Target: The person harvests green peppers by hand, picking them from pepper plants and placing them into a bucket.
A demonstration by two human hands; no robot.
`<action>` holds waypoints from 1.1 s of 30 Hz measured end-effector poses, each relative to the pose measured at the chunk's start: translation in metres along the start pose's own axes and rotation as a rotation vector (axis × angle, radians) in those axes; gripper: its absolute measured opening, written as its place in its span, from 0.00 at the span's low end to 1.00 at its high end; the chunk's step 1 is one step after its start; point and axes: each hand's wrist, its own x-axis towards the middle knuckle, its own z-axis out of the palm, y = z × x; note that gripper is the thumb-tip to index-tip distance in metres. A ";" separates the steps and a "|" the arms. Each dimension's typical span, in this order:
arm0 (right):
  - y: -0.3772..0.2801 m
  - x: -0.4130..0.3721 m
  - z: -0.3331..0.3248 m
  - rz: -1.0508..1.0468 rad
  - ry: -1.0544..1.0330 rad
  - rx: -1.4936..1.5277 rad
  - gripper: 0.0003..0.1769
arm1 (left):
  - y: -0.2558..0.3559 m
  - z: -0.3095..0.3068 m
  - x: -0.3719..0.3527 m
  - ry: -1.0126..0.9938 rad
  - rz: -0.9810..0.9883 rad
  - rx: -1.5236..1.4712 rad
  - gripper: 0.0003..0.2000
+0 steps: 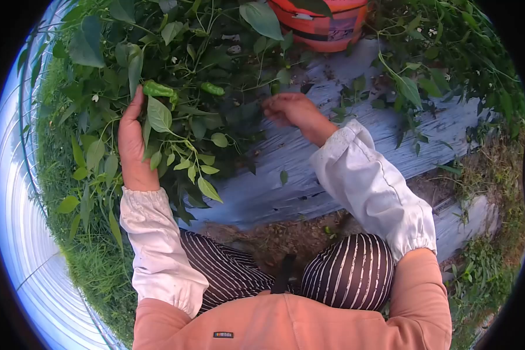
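Note:
My left hand is stretched up along the side of a leafy pepper plant. Its visible fingertip is at the end of a wrinkled green pepper; leaves hide the other fingers. Another green pepper hangs in the foliage a little to the right. To the right of the plant, my right hand is above the pale ground sheet, its fingers curled in toward the leaves. Whether anything is inside those fingers is hidden. Both forearms wear white sleeve covers.
An orange-red bucket stands at the top, beyond my right hand. Silvery plastic sheet covers the bed, with bare soil before my knees. More plants grow at right; a curved translucent plastic wall rises at left.

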 end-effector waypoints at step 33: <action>-0.036 -0.040 -0.032 -0.342 -0.110 -0.740 0.12 | -0.001 0.006 -0.010 0.066 -0.016 0.042 0.13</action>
